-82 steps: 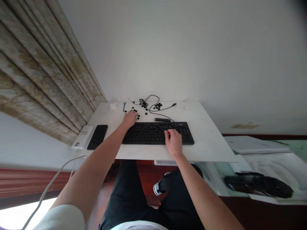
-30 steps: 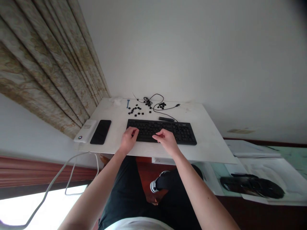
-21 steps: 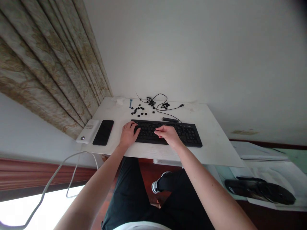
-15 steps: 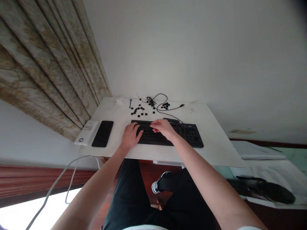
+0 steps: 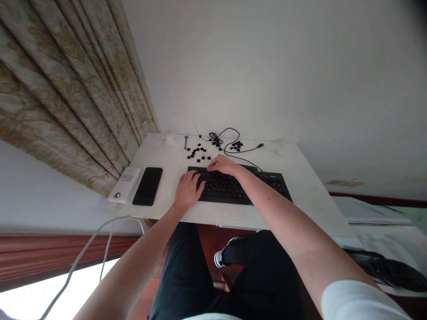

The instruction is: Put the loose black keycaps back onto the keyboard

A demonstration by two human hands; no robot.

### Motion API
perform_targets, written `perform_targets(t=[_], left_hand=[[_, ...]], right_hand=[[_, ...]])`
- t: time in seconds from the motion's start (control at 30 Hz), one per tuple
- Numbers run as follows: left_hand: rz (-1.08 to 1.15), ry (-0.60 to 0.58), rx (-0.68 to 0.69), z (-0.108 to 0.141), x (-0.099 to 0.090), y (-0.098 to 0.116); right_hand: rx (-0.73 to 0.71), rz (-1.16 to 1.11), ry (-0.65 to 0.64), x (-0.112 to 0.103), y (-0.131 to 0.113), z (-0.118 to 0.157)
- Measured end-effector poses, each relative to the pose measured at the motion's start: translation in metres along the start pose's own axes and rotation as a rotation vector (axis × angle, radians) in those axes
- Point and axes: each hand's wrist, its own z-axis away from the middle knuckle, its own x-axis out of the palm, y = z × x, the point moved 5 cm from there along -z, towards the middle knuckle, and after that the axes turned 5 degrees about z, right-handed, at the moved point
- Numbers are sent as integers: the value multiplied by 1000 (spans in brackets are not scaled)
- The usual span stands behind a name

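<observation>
A black keyboard [image 5: 227,192] lies along the front of the white table. My left hand [image 5: 187,190] rests on its left end, thumb and fingers apart, holding nothing. At the keyboard's far edge, my right hand [image 5: 224,165] has its fingertips pinched together; whatever may be between them is too small to make out. Beyond the keyboard several loose black keycaps [image 5: 194,153] are scattered, and a second small cluster of keycaps [image 5: 237,145] lies farther right. The keyboard's black cable [image 5: 233,129] is coiled among them, its plug to the right. A small blue tool [image 5: 186,142] lies behind the left keycaps.
To the left, a black phone [image 5: 147,186] lies beside a white box-shaped device [image 5: 124,185]. A patterned curtain [image 5: 80,75] hangs along the table's left side. A pale cable [image 5: 83,253] loops below the left edge. The wall [image 5: 253,80] stands behind the table.
My right hand has moved from over the keys to the keyboard's far edge, fingers still pinched. The left hand stays on the left end. The whole view has shifted slightly.
</observation>
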Motion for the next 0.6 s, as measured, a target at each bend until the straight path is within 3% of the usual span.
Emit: perform_targets(t=[0.6], left_hand=[[-7, -5, 6, 0, 1, 0]], right_hand=[[141, 63, 13, 4, 6, -7]])
